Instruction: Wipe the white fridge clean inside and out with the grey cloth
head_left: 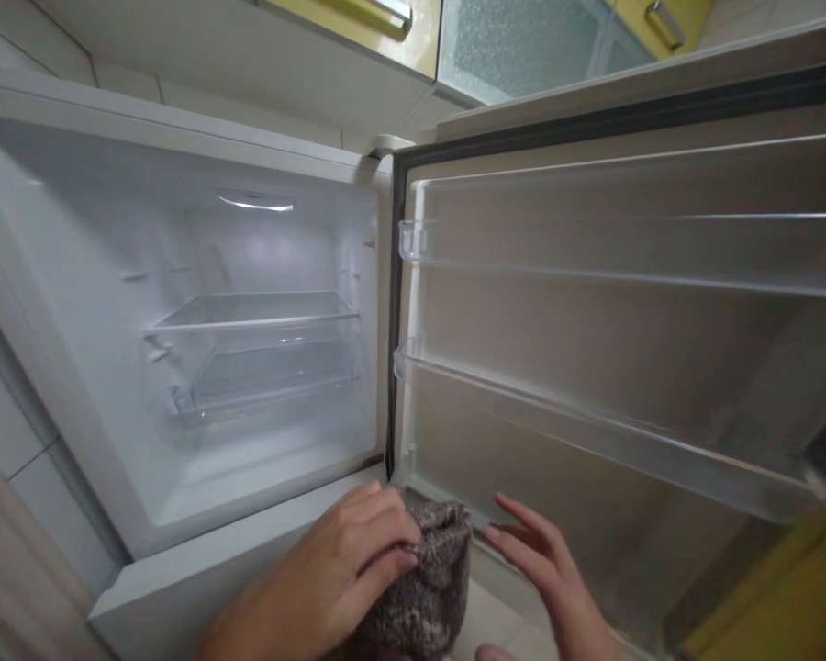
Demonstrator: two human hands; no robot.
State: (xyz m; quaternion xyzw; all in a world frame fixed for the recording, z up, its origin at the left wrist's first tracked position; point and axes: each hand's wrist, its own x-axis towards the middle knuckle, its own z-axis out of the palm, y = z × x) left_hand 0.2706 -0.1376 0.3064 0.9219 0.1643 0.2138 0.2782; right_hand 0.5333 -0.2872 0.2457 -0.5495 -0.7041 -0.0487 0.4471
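Observation:
A brown, speckled cloth hangs bunched at the bottom middle of the head view. My left hand is closed on its upper left edge, thumb and fingers pinching the fabric. Just right of the cloth is my right hand, its fingers stretched out and apart, with nothing in it. Both hands are in front of a fridge compartment whose door stands wide open to the right.
Inside the compartment are a clear shelf and a clear tray below it. Two transparent door racks run across the door. Yellow cabinets hang above, and a yellow surface shows at the lower right.

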